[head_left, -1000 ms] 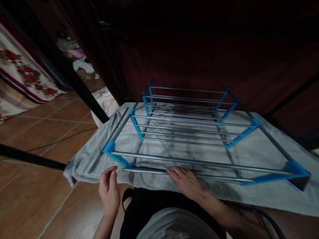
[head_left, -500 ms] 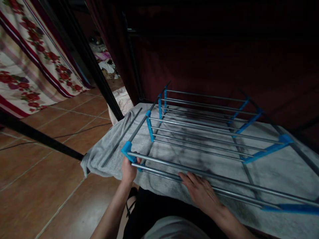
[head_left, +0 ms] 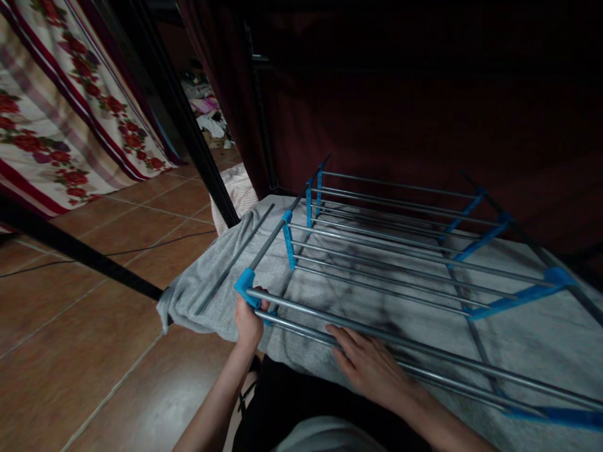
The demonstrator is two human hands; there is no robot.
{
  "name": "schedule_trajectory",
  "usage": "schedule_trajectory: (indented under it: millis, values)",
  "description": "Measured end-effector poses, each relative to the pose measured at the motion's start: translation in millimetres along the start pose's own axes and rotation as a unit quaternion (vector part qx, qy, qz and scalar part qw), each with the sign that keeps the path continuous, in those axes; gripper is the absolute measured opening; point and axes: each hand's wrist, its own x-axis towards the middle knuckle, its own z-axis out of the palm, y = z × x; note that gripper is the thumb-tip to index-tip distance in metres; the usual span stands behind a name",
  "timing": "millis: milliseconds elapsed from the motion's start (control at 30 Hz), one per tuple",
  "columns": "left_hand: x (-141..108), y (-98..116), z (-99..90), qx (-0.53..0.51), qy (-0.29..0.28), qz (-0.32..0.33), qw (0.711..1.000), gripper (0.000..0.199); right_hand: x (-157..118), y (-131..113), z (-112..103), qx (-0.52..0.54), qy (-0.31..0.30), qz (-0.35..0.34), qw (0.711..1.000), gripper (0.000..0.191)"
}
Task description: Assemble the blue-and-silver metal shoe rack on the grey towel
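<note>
A rack of grey metal tubes with blue plastic joints lies on a grey blanket. My left hand is wrapped round the blue corner joint at the rack's near left end. Resting on the near tubes, my right hand has its fingers stretched out and partly spread, with the palm over the lower tube. More blue brackets join the thinner cross tubes at the left. One loose tube lies on the blanket, left of the rack.
Black metal posts and a black bar stand at the left. A floral curtain hangs beyond the tiled floor, where a cable runs. Dark red cloth hangs behind the rack. Piled items lie farther back.
The view has shifted slightly, so the rack appears a little farther right. My right hand's fingers have moved a little left along the near tubes and spread somewhat. My left hand keeps its grip.
</note>
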Motion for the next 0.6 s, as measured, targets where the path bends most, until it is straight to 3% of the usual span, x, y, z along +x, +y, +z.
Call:
schedule_trajectory:
  millis: [100,233,367,600]
  values:
    - [-1.5,3.1,2.2,-0.02,-0.001,-0.022,1.0,0.005,36.2,-18.1,-11.3,0.076,-0.056,-0.02,0.995,0.047]
    - [0.5,0.8,3.9,-0.047,0.002,-0.036,0.998,0.02,69.9,-30.8,-21.1,0.126,-0.098,-0.075,0.984,0.032]
    - [2.0,-7.9,4.2,-0.06,-0.005,-0.006,0.998,0.016,72.3,-30.2,-19.3,0.122,-0.097,-0.094,0.983,0.026]
    - [-1.0,-12.3,4.1,-0.048,0.001,-0.001,0.999,0.008,70.8,-20.0,-20.9,0.159,-0.069,-0.054,0.983,0.035]
